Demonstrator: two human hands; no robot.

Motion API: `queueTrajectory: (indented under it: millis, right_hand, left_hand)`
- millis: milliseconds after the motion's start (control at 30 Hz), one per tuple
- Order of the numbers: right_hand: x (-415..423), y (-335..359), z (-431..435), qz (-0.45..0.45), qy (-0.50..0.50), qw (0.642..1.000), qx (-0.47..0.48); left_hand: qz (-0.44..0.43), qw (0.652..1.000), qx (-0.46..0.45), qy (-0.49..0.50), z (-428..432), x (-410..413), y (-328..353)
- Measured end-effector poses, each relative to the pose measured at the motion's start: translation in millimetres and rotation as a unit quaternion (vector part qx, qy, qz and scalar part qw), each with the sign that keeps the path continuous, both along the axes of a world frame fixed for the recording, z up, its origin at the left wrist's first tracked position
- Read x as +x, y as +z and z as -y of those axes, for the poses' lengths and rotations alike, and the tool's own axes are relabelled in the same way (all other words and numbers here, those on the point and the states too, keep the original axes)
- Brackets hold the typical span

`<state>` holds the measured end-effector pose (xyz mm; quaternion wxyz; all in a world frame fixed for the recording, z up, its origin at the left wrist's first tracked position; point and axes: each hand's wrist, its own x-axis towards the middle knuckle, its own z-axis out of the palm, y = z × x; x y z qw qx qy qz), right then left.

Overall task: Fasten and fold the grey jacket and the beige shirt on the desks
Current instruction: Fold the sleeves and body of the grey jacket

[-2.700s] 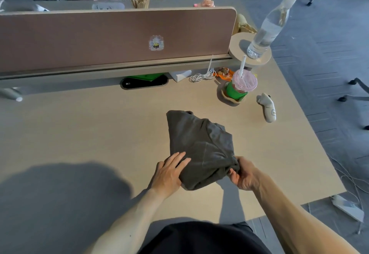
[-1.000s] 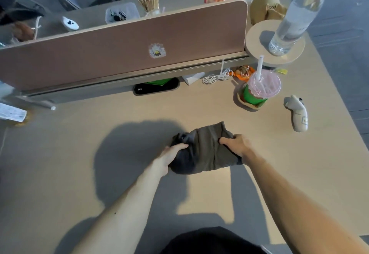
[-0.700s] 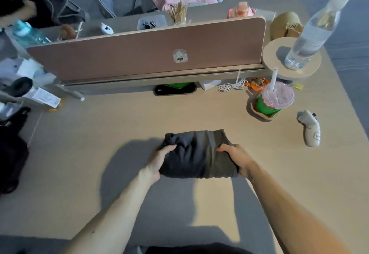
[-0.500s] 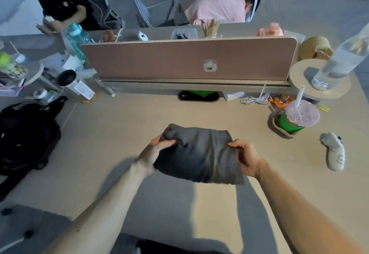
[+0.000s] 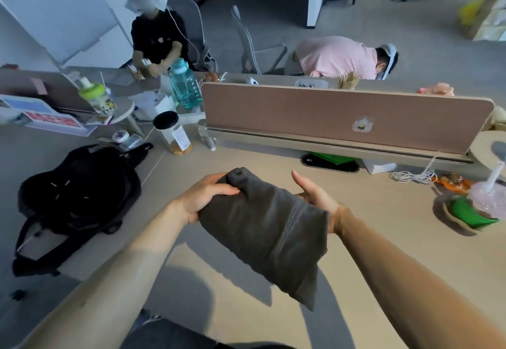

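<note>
Head view: folded grey jacket (image 5: 265, 228) held clear above desk (image 5: 383, 198), centre. Left hand (image 5: 204, 198) grips its left end, thumb on top. Right hand (image 5: 315, 198) supports far-right edge, fingers straight. Black backpack (image 5: 76, 198) on desk, left.

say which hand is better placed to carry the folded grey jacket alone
Left, probably: the left hand grips the folded grey fabric jacket with curled fingers, while the right hand only props its side with straight fingers.

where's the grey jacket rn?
Head view, centre: the grey jacket, folded into a bundle, is held above the desk between the left hand and right hand, with the black bag to its left.
</note>
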<state>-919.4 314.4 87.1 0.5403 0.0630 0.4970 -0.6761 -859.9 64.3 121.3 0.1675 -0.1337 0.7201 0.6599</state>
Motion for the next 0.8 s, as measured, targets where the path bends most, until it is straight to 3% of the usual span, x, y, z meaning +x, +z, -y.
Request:
queueTrajectory:
  millis: [100, 200, 367, 633, 800]
  right_hand:
    - [12, 5, 49, -0.068, 0.021, 0.997, 0.027]
    - [24, 5, 100, -0.132, 0.115, 0.984, 0.045]
    - [40, -11, 170, -0.137, 0.206, 0.969, 0.022]
    - [53, -24, 234, -0.092, 0.240, 0.961, 0.105]
    - [68, -28, 278, -0.207, 0.280, 0.931, 0.108]
  left_hand:
    - [0.001, 0.999, -0.029, -0.018, 54, 2, -3]
    - [0.011, 0.999, -0.039, -0.020, 104, 10, -11]
    - [0.031, 0.997, -0.071, -0.012, 172, 21, -24]
    - [0.087, 0.990, -0.103, -0.030, 222, 50, -36]
    - [0.080, 0.985, -0.151, 0.034, 247, 81, -41]
